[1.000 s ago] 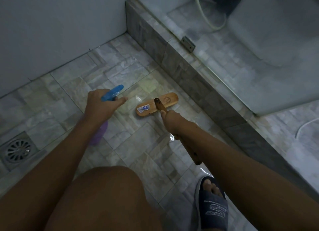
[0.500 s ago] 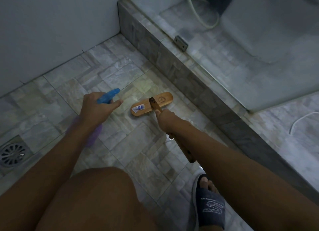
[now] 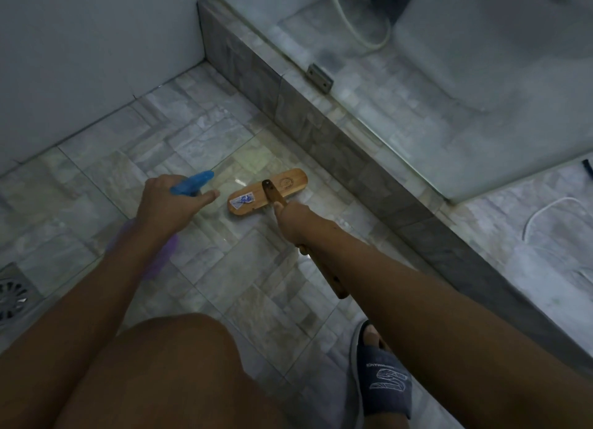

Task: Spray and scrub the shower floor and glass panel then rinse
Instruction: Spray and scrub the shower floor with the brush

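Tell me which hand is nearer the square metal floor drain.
Left. The left hand, holding the blue-nozzled purple spray bottle, is up-right of the drain; the right hand, gripping the wooden long-handled scrub brush, lies farther right.

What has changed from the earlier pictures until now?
Nothing clearly moved; only the view shifted a little. The left hand still holds the spray bottle, the right hand still grips the brush by its handle, and the brush head stays on the floor beside the step.
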Available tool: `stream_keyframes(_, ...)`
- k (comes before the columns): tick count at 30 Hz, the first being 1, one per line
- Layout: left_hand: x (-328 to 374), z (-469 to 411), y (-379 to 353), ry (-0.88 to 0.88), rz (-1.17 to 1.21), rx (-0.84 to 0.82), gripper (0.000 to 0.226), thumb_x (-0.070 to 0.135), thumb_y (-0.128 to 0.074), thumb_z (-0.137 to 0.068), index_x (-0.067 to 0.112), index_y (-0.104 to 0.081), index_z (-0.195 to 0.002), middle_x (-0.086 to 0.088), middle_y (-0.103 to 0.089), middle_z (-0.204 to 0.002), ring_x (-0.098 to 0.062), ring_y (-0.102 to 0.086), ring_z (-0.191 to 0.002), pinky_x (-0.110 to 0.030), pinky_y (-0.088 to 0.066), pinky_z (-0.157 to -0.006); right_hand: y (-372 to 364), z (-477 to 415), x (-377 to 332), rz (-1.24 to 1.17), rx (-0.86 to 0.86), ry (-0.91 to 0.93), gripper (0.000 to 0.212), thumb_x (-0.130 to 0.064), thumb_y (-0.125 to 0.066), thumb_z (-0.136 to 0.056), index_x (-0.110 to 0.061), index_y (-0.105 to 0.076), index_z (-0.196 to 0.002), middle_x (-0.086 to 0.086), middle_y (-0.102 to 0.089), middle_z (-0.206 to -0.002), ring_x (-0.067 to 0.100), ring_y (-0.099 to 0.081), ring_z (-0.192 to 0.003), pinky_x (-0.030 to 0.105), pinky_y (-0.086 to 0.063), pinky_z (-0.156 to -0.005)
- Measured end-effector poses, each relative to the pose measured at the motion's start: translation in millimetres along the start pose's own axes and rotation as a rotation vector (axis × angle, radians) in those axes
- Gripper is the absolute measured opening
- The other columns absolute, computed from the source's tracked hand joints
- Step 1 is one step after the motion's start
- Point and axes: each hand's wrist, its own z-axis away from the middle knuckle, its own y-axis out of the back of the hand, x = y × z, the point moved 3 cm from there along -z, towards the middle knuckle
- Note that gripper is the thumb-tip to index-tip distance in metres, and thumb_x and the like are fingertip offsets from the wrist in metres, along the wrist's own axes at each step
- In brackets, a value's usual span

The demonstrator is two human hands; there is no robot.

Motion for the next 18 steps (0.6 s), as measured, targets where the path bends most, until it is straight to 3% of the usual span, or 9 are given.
stream_keyframes(3,0.4,1.0,0.7,0.015,-0.008,0.062,0.044,0.035,-0.085,-0.076,-0.004,-0.066,-0.068,-0.023,-0.066,-0.068,-0.035,-0.064,-0.064,-0.043,-0.054,-0.071,0.8,-0.7,-2.0,0.033,-0.006,0.019,0.042,-0.036,-0.026,-0.11,-0.006,-0.05,-0.125,0.018,-0.059,-0.103,0.03,-0.065,-0.073,0.038,-0.057,-0.054)
stream_keyframes(6,0.2,0.0,4.6,-0.012,0.006,0.046,0.043,0.038,-0.087,-0.073,0.001,-0.065,-0.066,-0.015,-0.065,-0.065,-0.032,-0.064,-0.064,-0.042,-0.053,-0.074,0.4,0.1,-1.2,0.051,-0.003,0.032,0.042,-0.031,-0.029,-0.11,-0.001,-0.052,-0.128,0.022,-0.06,-0.11,0.037,-0.065,-0.089,0.043,-0.056,-0.067)
stream_keyframes(8,-0.1,-0.3,10.2,-0.006,0.026,0.082,0.042,0.039,-0.086,-0.074,0.003,-0.065,-0.064,-0.011,-0.064,-0.062,-0.026,-0.062,-0.061,-0.04,-0.052,-0.074,1.7,3.0,-2.0,0.053,-0.004,0.012,0.045,-0.037,-0.027,-0.109,-0.003,-0.052,-0.126,0.02,-0.059,-0.107,0.034,-0.066,-0.082,0.039,-0.054,-0.058)
stream_keyframes(9,-1.4,-0.9,15.0,0.009,0.054,0.127,0.042,0.038,-0.085,-0.075,0.003,-0.065,-0.063,-0.01,-0.062,-0.061,-0.021,-0.058,-0.057,-0.038,-0.051,-0.07,2.5,4.0,-2.6,0.041,-0.004,0.005,0.047,-0.04,-0.025,-0.109,-0.004,-0.051,-0.126,0.018,-0.058,-0.105,0.031,-0.065,-0.078,0.037,-0.053,-0.053)
stream_keyframes(12,-14.4,-6.4,38.7,0.044,0.169,0.304,0.036,0.041,-0.08,-0.078,0.011,-0.065,-0.065,-0.004,-0.057,-0.062,-0.01,-0.049,-0.053,-0.03,-0.043,-0.058,-5.8,8.5,0.0,0.028,-0.049,0.027,0.046,-0.036,-0.024,-0.11,-0.003,-0.046,-0.134,0.019,-0.056,-0.115,0.034,-0.064,-0.089,0.044,-0.06,-0.064)
stream_keyframes(15,-36.5,-12.7,76.0,0.099,0.22,0.531,0.035,0.05,-0.075,-0.081,0.029,-0.059,-0.058,0.007,-0.056,-0.061,-0.001,-0.046,-0.051,-0.028,-0.042,-0.055,-27.6,24.0,13.6,0.02,-0.099,0.002,0.053,-0.051,-0.025,-0.106,-0.008,-0.048,-0.126,0.015,-0.059,-0.108,0.028,-0.064,-0.083,0.041,-0.061,-0.064)
stream_keyframes(18,-62.1,-11.9,98.7,-0.004,0.07,0.67,0.038,0.052,-0.064,-0.092,0.032,-0.048,-0.063,-0.011,-0.055,-0.064,-0.022,-0.053,-0.054,-0.036,-0.042,-0.053,-30.3,19.1,-1.2,0.034,-0.088,0.018,0.052,-0.051,-0.026,-0.106,-0.008,-0.051,-0.122,0.016,-0.061,-0.111,0.031,-0.063,-0.093,0.044,-0.057,-0.074)
